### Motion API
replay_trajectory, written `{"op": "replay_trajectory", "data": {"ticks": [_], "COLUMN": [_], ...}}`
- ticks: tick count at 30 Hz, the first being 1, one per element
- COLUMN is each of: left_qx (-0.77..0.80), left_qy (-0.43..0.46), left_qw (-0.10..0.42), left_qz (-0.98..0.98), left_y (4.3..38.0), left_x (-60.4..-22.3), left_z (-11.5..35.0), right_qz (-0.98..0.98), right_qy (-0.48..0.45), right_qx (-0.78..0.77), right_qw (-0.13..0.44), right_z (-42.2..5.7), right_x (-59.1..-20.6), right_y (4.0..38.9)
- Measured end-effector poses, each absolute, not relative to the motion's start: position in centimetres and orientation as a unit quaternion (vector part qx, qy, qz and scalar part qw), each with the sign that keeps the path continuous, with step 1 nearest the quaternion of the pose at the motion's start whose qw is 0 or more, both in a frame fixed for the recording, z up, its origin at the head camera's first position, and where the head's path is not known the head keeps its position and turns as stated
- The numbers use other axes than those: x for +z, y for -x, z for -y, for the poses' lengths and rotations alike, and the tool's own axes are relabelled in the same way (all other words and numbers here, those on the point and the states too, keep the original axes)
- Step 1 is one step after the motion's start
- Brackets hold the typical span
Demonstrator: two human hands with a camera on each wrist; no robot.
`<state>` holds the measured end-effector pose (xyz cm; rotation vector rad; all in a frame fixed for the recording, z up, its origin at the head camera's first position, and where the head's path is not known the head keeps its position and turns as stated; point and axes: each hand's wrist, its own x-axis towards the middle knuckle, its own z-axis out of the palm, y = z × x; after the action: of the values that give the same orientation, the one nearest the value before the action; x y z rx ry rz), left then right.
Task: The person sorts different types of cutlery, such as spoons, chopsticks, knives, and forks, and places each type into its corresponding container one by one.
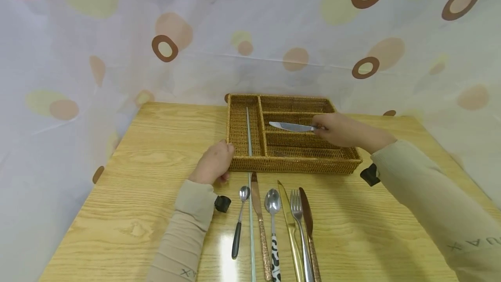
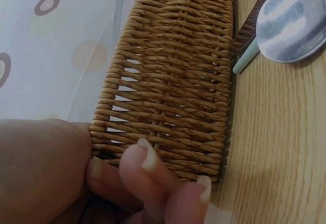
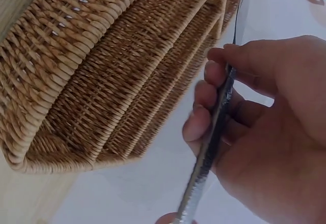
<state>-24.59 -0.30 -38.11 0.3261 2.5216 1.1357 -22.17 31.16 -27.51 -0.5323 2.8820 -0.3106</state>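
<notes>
My right hand [image 1: 332, 129] holds a table knife [image 1: 291, 126] by its dark silvery handle [image 3: 209, 142], the blade pointing left. The knife is above the middle compartments of a brown wicker cutlery tray [image 1: 295, 165]. At the tray's front left corner, my left hand [image 1: 214, 160] grips the rim and outer wall, with curled fingers [image 2: 145, 168] against the weave in the left wrist view. A pale green chopstick [image 1: 248, 132] lies lengthwise in the left compartment. Something thin and silvery [image 1: 281, 154] barely shows in the front compartment, mostly hidden by the wall.
In front of the tray lie a small black-handled spoon [image 1: 239, 225], another pale green chopstick [image 1: 252, 229], a copper knife [image 1: 261, 225], a spotted-handle spoon [image 1: 272, 201], a gold knife [image 1: 290, 225], a silver fork [image 1: 299, 219] and a dark copper knife [image 1: 308, 221]. A patterned cloth [image 1: 274, 21] hangs behind.
</notes>
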Motion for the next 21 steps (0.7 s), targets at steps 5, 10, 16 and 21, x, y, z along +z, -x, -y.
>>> {"op": "replay_trajectory", "data": {"ticks": [5, 10, 16, 21], "left_qx": [0.391, 0.392, 0.39, 0.392], "left_qy": [-0.117, -0.122, -0.121, -0.121], "left_qw": [0.173, 0.174, 0.169, 0.17], "left_qz": [-0.896, -0.895, -0.897, -0.896], "left_y": [24.7, 24.7, 24.7, 24.7], "left_x": [-38.2, -38.2, -38.1, -38.2], "left_z": [0.3, 0.3, 0.3, 0.3], "right_qz": [-0.979, -0.983, -0.983, -0.981], "right_qy": [0.16, 0.134, 0.095, 0.086], "right_qx": [-0.09, -0.096, -0.107, -0.116], "right_qw": [0.084, 0.084, 0.111, 0.131], "right_z": [-31.2, -31.4, -31.2, -31.3], "right_x": [-28.4, -29.0, -29.8, -30.9], "right_y": [23.7, 25.0, 26.0, 27.0]}}
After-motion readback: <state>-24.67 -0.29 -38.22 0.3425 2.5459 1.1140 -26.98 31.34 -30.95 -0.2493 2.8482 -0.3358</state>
